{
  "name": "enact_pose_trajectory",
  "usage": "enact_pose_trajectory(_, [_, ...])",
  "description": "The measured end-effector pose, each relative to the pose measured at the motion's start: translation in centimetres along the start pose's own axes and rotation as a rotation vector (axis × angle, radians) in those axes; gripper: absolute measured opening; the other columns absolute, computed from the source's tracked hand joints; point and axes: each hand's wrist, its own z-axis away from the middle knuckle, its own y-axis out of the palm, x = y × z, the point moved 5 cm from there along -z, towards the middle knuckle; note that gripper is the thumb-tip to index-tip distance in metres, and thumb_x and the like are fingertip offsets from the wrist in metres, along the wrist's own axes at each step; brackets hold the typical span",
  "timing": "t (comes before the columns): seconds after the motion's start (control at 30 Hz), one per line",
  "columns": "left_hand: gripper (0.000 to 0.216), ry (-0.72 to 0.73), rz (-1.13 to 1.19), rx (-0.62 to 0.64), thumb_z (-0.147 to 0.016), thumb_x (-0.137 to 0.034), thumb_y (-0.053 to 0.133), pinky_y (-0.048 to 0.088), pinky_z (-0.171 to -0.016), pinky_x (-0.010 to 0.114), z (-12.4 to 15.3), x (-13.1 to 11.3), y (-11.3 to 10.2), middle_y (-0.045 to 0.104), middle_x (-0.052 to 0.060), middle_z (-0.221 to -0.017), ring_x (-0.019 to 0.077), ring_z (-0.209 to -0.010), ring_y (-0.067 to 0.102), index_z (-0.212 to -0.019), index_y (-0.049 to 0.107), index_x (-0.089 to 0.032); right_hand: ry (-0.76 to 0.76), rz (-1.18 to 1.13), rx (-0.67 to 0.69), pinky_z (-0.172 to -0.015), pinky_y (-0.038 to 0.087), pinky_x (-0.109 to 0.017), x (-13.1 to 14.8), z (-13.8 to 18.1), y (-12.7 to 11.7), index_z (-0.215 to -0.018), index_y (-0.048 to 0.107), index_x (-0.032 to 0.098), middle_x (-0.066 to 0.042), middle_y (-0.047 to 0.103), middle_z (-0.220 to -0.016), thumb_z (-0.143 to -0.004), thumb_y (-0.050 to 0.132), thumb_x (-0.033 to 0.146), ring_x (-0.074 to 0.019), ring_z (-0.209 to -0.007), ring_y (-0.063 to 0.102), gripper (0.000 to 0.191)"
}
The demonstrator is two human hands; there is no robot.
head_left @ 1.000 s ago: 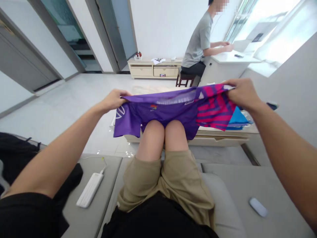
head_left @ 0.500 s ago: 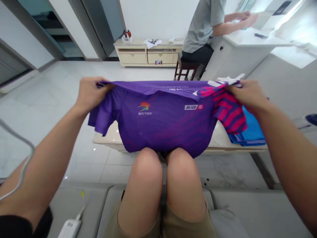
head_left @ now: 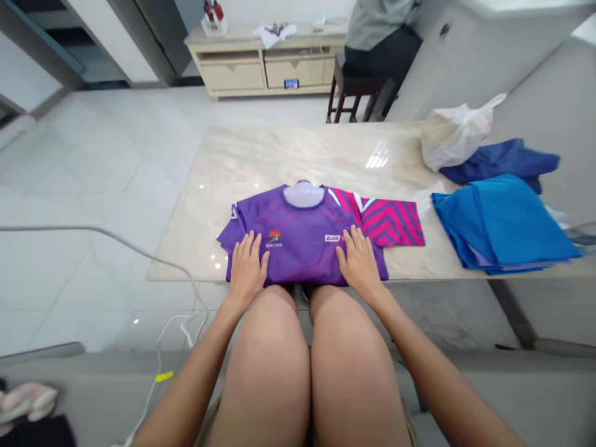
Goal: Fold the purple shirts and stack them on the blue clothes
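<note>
A purple T-shirt (head_left: 302, 242) with one pink-striped sleeve lies front side up on the marble-topped table (head_left: 261, 149), its neckline facing away from me. Its lower part reaches the table's near edge by my knees. My left hand (head_left: 248, 264) rests flat on the shirt's left side, just beside the orange-and-green print, fingers stretched out. On the other side my right hand (head_left: 358, 259) lies spread over the chest near the white logo, partly covering it. Neither hand grips the fabric.
A folded stack of blue cloth (head_left: 507, 223) lies at the table's right, with darker blue cloth (head_left: 507, 161) and a white plastic bag (head_left: 459, 136) behind. Beyond the table, a person (head_left: 382, 37) sits on a dark stool (head_left: 354, 81). A white cable (head_left: 116, 236) hangs at left.
The shirt has come down from being held up by its shoulders to lying on the table. Both hands have let go of the shoulders and moved inward onto its front. My view tilts lower.
</note>
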Motion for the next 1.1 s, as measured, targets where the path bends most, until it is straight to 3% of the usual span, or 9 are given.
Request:
enact_pose_trajectory(0.1, [0.065, -0.036, -0.054, 0.110, -0.114, -0.042, 0.037, 0.031, -0.139, 0.059, 1.8, 1.1, 0.8, 0.044, 0.024, -0.178, 0.0362, -0.169, 0.039, -0.169, 0.047, -0.009, 0.102, 0.026, 0.122, -0.137, 0.028, -0.056, -1.0, 2.3, 0.3, -0.169, 0.048, 0.004, -0.024, 0.037, -0.181, -0.116, 0.035, 0.041, -0.0352, -0.170, 0.033, 0.066])
enact_pose_trajectory(0.23, [0.077, -0.086, -0.188, 0.220, -0.109, -0.041, 0.047, 0.028, -0.138, 0.064, 0.5, 0.5, -0.5, 0.031, 0.033, -0.181, 0.0466, -0.173, 0.023, -0.170, 0.040, 0.006, 0.198, 0.103, 0.280, -0.138, 0.024, -0.059, -1.6, 1.7, -2.1, -0.172, 0.044, 0.004, -0.022, 0.031, -0.184, -0.113, 0.037, 0.033, -0.0374, -0.172, 0.026, 0.066])
enact_pose_trajectory(0.33, [0.080, -0.042, -0.220, 0.272, -0.109, -0.044, 0.048, 0.023, -0.139, 0.065, -0.5, -0.9, -0.6, 0.029, 0.033, -0.181, 0.0477, -0.174, 0.017, -0.170, 0.039, 0.008, 0.187, 0.112, 0.332, -0.139, 0.021, -0.058, -0.7, 0.8, -2.4, -0.175, 0.040, 0.006, -0.020, 0.027, -0.186, -0.114, 0.036, 0.034, -0.0358, -0.174, 0.020, 0.067])
enact_pose_trajectory(0.43, [0.084, -0.134, -0.201, 0.275, -0.112, -0.051, 0.040, 0.028, -0.138, 0.065, -0.7, -0.7, 0.6, 0.028, 0.033, -0.181, 0.0480, -0.173, 0.022, -0.171, 0.037, 0.008, 0.221, 0.087, 0.291, -0.141, 0.019, -0.054, 0.0, 0.6, -1.0, -0.178, 0.033, 0.004, -0.020, 0.021, -0.187, -0.116, 0.031, 0.045, -0.0341, -0.175, 0.018, 0.074])
enact_pose_trajectory(0.53, [0.085, -0.134, -0.205, 0.156, -0.112, -0.052, 0.035, 0.024, -0.140, 0.063, -2.1, 0.3, 1.9, 0.025, 0.030, -0.184, 0.0467, -0.173, 0.021, -0.173, 0.032, 0.008, 0.232, 0.095, 0.145, -0.142, 0.014, -0.054, -0.1, -0.7, 0.7, -0.178, 0.033, 0.003, -0.020, 0.021, -0.187, -0.116, 0.029, 0.049, -0.0343, -0.175, 0.018, 0.077])
enact_pose_trajectory(0.7, [0.083, -0.133, -0.227, 0.111, -0.112, -0.050, 0.032, 0.022, -0.141, 0.059, -10.1, 3.0, 4.1, 0.028, 0.029, -0.184, 0.0439, -0.173, 0.023, -0.173, 0.034, 0.007, 0.192, 0.105, 0.085, -0.141, 0.016, -0.056, -1.0, -8.5, 3.5, -0.178, 0.034, 0.003, -0.022, 0.024, -0.186, -0.115, 0.028, 0.050, -0.0350, -0.174, 0.021, 0.078])
enact_pose_trajectory(0.97, [0.083, -0.156, -0.202, 0.103, -0.114, -0.051, 0.025, 0.017, -0.143, 0.057, -28.2, 4.8, 4.9, 0.023, 0.023, -0.187, 0.0407, -0.174, 0.021, -0.177, 0.027, 0.002, 0.140, 0.118, 0.067, -0.140, 0.014, -0.062, -5.0, -27.8, 4.5, -0.179, 0.028, 0.003, -0.022, 0.018, -0.188, -0.115, 0.021, 0.055, -0.0374, -0.175, 0.016, 0.083])
enact_pose_trajectory(1.03, [0.081, -0.141, -0.187, 0.113, -0.114, -0.050, 0.025, 0.015, -0.143, 0.059, -30.9, 4.5, 4.4, 0.022, 0.021, -0.188, 0.0398, -0.175, 0.020, -0.178, 0.027, -0.001, 0.153, 0.133, 0.077, -0.139, 0.014, -0.064, -5.2, -30.4, 4.2, -0.180, 0.026, 0.003, -0.022, 0.016, -0.188, -0.115, 0.020, 0.053, -0.0380, -0.175, 0.015, 0.082])
enact_pose_trajectory(1.1, [0.079, -0.138, -0.195, 0.097, -0.113, -0.047, 0.027, 0.009, -0.142, 0.064, -31.2, 3.8, 3.6, 0.021, 0.020, -0.188, 0.0400, -0.175, 0.016, -0.178, 0.029, -0.002, 0.172, 0.153, 0.113, -0.140, 0.013, -0.062, -4.4, -30.4, 4.1, -0.179, 0.026, 0.001, -0.023, 0.016, -0.188, -0.115, 0.019, 0.049, -0.0375, -0.175, 0.015, 0.080])
